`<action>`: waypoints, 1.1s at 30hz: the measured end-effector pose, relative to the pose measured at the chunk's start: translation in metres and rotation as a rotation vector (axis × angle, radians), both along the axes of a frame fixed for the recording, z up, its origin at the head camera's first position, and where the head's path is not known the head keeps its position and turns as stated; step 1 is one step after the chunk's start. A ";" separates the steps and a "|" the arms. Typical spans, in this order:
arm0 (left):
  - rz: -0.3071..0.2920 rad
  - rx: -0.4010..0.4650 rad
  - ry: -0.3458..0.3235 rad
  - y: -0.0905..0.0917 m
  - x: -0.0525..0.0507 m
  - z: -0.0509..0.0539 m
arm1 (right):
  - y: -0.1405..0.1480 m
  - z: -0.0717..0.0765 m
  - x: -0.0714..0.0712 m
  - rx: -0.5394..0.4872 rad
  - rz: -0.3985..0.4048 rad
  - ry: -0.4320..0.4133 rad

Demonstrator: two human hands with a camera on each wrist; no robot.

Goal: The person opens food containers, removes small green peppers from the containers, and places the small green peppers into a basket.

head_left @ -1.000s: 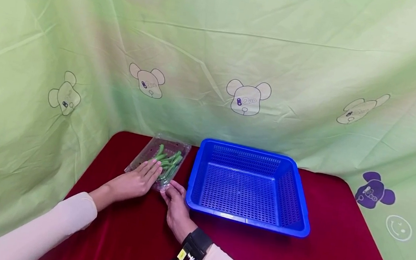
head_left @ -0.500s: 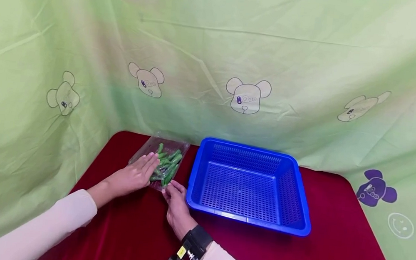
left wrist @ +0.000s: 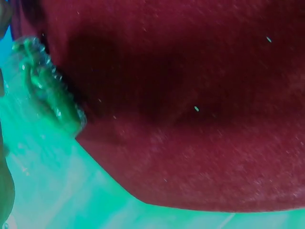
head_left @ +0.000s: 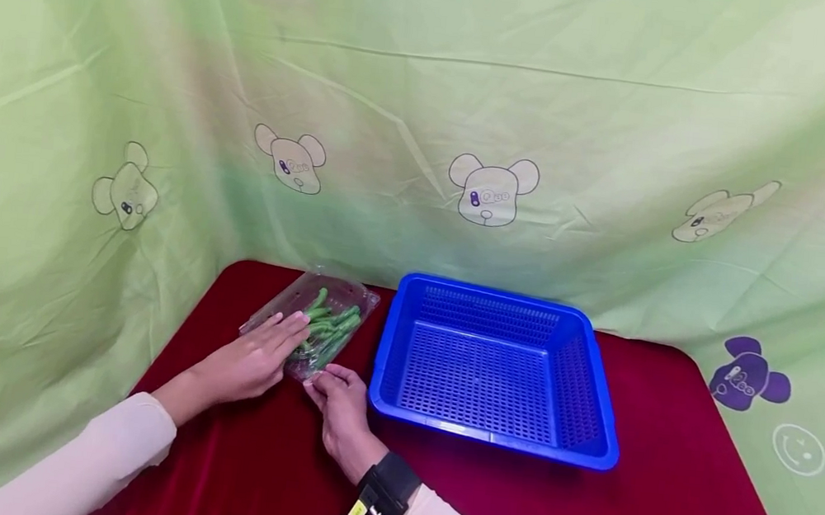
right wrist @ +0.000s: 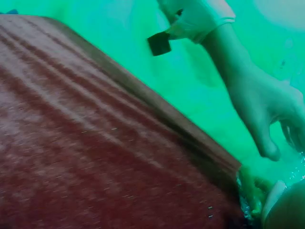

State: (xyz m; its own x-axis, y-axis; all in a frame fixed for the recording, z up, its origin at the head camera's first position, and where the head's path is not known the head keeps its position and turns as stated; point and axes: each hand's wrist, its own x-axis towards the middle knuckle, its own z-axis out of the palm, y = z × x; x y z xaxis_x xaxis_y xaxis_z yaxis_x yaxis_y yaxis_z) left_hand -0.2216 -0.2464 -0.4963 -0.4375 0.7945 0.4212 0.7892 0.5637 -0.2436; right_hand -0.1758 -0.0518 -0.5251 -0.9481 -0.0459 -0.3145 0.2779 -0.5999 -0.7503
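Observation:
A clear plastic produce box (head_left: 289, 302) with slim green vegetables (head_left: 331, 326) inside, chilli-like or bean-like, is at the table's far left. My left hand (head_left: 253, 361) lies over its left side, fingers fairly straight on the clear plastic; in the right wrist view the left hand (right wrist: 267, 102) shows its thumb apart from the fingers. At the box's near right corner, my right hand (head_left: 347, 415) pinches the edge between thumb and fingers. The left wrist view catches the green vegetables (left wrist: 52, 98) through blurred plastic, with only a sliver of a hand at the left edge.
A blue perforated plastic basket (head_left: 492, 439) stands just right of the right hand, with nothing in it. Dark red cloth (head_left: 250, 474) covers the table. Green curtain (head_left: 398, 99) with printed bear heads hangs behind and at both sides. The right wrist carries a black strap (head_left: 389, 481).
The box has shifted slightly toward me and to the left. Both hands have moved a little with it, still on the box. The basket has stayed in place.

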 end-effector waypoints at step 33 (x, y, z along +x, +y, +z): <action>0.233 0.075 -0.342 0.018 0.003 0.030 | -0.005 -0.012 -0.020 -0.021 -0.148 0.038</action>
